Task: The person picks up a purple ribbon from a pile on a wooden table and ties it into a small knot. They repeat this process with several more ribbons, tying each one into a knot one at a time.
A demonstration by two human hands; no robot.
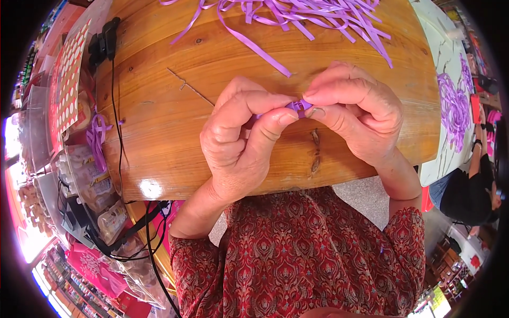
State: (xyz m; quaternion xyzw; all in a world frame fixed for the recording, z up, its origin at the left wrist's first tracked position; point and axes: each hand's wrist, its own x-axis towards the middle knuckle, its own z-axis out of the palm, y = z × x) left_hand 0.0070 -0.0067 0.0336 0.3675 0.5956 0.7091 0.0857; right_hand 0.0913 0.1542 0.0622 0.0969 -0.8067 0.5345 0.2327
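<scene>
Between my two hands, above the wooden table (159, 138), is a short piece of purple ribbon (298, 106), bunched or folded where the fingertips meet. My left hand (241, 135) pinches its left side between thumb and forefinger. On the other side, my right hand (360, 111) pinches the ribbon's right end, also with thumb and fingertips. Most of the held ribbon is covered by my fingers. Left of my left hand lies a thin metal rod with a small bend or hook (184, 84) on the tabletop; its near end goes behind that hand.
Loose purple ribbons (318, 16) are heaped at the table's far edge. A white marbled table (433, 32) on the right bears a purple ribbon bundle (455, 108); a person in black (469, 193) is beside it. Black cables (117, 132) and clear plastic bins (79, 164) line the left side.
</scene>
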